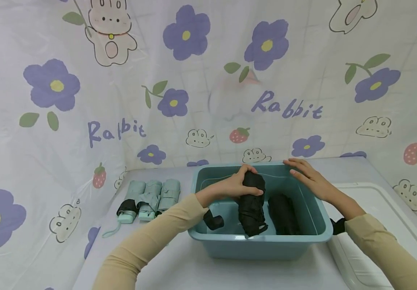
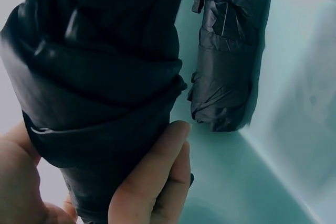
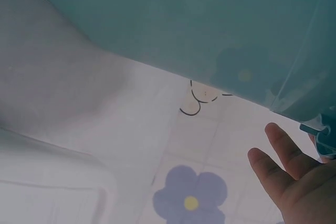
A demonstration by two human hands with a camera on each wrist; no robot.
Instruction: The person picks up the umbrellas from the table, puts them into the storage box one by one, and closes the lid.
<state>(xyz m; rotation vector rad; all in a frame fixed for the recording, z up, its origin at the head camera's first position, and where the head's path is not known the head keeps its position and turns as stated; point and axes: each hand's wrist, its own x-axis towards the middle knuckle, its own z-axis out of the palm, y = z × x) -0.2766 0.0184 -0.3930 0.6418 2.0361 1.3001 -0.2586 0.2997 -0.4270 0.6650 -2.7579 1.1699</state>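
Observation:
My left hand grips a black folded umbrella by its upper part, over the inside of a blue-green plastic bin. That umbrella's lower end overlaps the bin's front rim in the head view. Large in the left wrist view, the held umbrella has fingers and thumb wrapped round it. Another black folded umbrella lies on the bin floor, against the right side. My right hand is at the bin's back right corner, fingers extended and spread; in the right wrist view its fingertips are close to the rim.
Several pale green folded umbrellas lie side by side on the white table, left of the bin. A white lid lies to the right, partly under my right forearm. Behind the table hangs a patterned curtain.

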